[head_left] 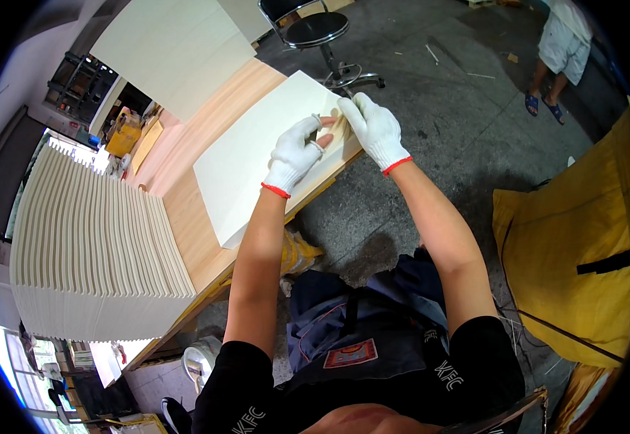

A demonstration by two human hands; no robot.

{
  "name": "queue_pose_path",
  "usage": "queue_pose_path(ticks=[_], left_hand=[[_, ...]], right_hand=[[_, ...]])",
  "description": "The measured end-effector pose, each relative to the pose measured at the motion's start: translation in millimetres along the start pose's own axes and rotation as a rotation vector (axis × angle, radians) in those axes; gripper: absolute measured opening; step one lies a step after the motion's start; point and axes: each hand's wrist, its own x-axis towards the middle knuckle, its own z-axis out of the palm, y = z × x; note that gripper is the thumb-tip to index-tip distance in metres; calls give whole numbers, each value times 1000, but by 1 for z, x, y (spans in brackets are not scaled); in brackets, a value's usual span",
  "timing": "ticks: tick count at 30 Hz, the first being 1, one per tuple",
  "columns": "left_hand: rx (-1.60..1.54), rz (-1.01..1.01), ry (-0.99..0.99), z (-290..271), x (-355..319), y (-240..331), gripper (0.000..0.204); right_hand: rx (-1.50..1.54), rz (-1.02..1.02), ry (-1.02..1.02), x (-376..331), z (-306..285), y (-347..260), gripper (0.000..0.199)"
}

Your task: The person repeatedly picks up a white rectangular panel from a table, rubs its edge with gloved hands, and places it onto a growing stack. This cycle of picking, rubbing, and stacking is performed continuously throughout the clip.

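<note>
Item — I am seeing both white-gloved hands, left hand (297, 150) and right hand (374, 129), pinching a small tan wooden piece (339, 127) over the cream rectangular board (261, 155) — steadying it on the wooden surface (185, 210).

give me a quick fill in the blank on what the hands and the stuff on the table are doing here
1. Both hands, the left hand and the right hand, wear white gloves with ____ cuffs.
2. The hands meet at a corner of a cream sheet lying on a ____ table.
3. A big stack of cream panels stands on the person's ____ side.
4. A black ____ stands on the floor beyond the table.

Missing words: red; wooden; left; stool
</note>
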Motion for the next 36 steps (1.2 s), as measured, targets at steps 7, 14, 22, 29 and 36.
queue_pose_path(ticks=[7,14,22,29,36], left_hand=[[59,-16,-32,-3,0,2,26],[102,-74,-56,-1,1,9,31],[102,-61,-55,-4,0,10,33],[69,-74,5,-2,-1,12,29],[203,22,-30,-2,-1,5,26]], right_hand=[[-31,-42,46,-1,2,2,45],[-40,-46,68,1,8,7,45],[-15,-3,50,1,4,2,47],[33,57,-5,-1,-3,-5,48],[17,25,42,-1,2,-2,45]])
